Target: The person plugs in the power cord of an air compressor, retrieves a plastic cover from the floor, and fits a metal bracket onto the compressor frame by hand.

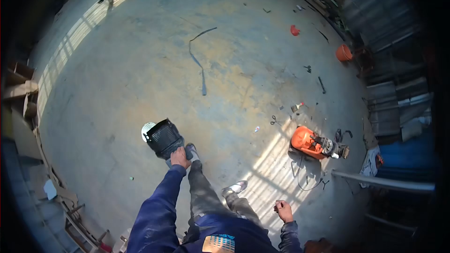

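Observation:
My left hand (179, 157) is closed on the near edge of a black plastic case (164, 138), just beside my left shoe. The case is tilted, and a round pale disc (148, 131) shows partly behind its far left side. Off to the right, my right hand (283, 210) hangs above the sunlit floor with its fingers curled in; I can make out nothing in it. An orange machine (307, 141) with dark and metal parts sits on the floor beyond that hand.
A dark strap (197, 61) lies ahead on the concrete. Scissors (274, 120), a black bar (322, 85) and a red piece (294, 30) are scattered to the right, near an orange bucket (343, 53). A metal pole (384, 181) juts in at right.

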### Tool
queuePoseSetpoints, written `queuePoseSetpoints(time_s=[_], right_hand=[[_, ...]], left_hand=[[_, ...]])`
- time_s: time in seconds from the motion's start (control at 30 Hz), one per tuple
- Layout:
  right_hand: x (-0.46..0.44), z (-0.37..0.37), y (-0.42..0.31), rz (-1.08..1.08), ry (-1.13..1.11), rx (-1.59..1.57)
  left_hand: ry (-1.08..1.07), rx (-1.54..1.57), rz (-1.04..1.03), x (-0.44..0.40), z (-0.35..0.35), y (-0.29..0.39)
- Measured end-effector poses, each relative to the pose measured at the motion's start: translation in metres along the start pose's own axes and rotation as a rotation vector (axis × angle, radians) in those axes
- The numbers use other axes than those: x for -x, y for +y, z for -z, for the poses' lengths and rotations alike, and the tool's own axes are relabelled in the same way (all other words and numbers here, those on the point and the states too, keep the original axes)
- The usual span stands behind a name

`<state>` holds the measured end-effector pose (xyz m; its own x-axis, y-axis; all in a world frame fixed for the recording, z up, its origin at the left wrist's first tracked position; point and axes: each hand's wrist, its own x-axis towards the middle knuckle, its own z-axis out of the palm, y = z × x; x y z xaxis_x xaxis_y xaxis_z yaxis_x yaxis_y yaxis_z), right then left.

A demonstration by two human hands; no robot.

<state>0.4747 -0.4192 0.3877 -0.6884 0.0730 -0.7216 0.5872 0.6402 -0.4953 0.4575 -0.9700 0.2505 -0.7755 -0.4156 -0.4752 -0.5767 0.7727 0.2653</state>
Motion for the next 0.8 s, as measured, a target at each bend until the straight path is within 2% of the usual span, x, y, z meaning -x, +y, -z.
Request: queuePoseSetpoints(time_s=[0.03,0.07,0.1,0.17,0.2,0.23,0.27,0.3,0.37,0.43,0.47,0.5,0.53,0.57,0.6,0.63,0.7,0.73,0.8], right_hand=[[0.003,0.003,0.01,0.089,0.048,0.015],[0.013,0.01,0.021,0.084,0.074,-0.093],[0.021,0.015,0.043,0.096,0.083,-0.199],[0.022,0.026,0.108,0.006,0.044,-0.204],[0.035,0.037,0.122,-0.009,0.104,-0.273],[0.044,0.047,0.132,-0.148,0.058,-0.436],[0.052,0.057,0.133,-0.275,-0.007,-0.595],[0.061,0.066,0.131,-0.271,0.016,-0.645],[0.081,0.085,0.12,-0.345,0.03,-1.002],[0.098,0.114,0.09,-0.417,-0.054,-1.356],[0.107,0.128,0.08,-0.407,-0.052,-1.376],[0.115,0.141,0.071,-0.222,-0.026,-1.621],[0.122,0.152,0.065,-0.023,0.004,-1.853],[0.129,0.163,0.064,0.19,0.04,-2.072],[0.137,0.173,0.068,0.197,0.05,-2.086],[0.145,0.186,0.076,0.257,0.182,-2.05],[0.155,0.206,0.101,0.354,0.436,-1.954],[0.155,0.209,0.113,0.344,0.441,-1.957],[0.147,0.216,0.143,0.303,0.631,-1.901]], left_hand=[[0.052,0.047,-0.04,0.014,-0.002,0.034],[0.092,0.103,-0.074,0.032,-0.006,0.072],[0.066,0.068,-0.193,0.051,-0.009,0.115],[0.078,0.235,-0.152,0.092,-0.01,0.186],[0.066,0.202,-0.238,0.113,-0.01,0.226],[0.044,0.241,-0.238,0.138,-0.013,0.265],[0.024,0.279,-0.226,0.165,-0.015,0.299],[0.023,0.253,-0.275,0.189,-0.017,0.33],[-0.161,0.744,-0.472,0.237,-0.023,0.386],[-0.282,0.942,-0.645,0.29,-0.025,0.437],[-0.329,0.956,-0.782,0.328,-0.008,0.467],[-0.378,0.965,-0.918,0.362,0.008,0.49],[-0.383,0.95,-0.932,0.379,0.009,0.502],[-0.442,0.766,-1.01,0.392,0.007,0.514],[-0.498,0.58,-1.08,0.4,0.003,0.526],[-0.503,0.578,-1.088,0.404,-0.008,0.538],[-0.544,0.467,-1.467,0.408,-0.033,0.558],[-0.565,0.402,-1.65,0.41,-0.044,0.566],[-0.638,0.42,-1.716,0.413,-0.066,0.591]])
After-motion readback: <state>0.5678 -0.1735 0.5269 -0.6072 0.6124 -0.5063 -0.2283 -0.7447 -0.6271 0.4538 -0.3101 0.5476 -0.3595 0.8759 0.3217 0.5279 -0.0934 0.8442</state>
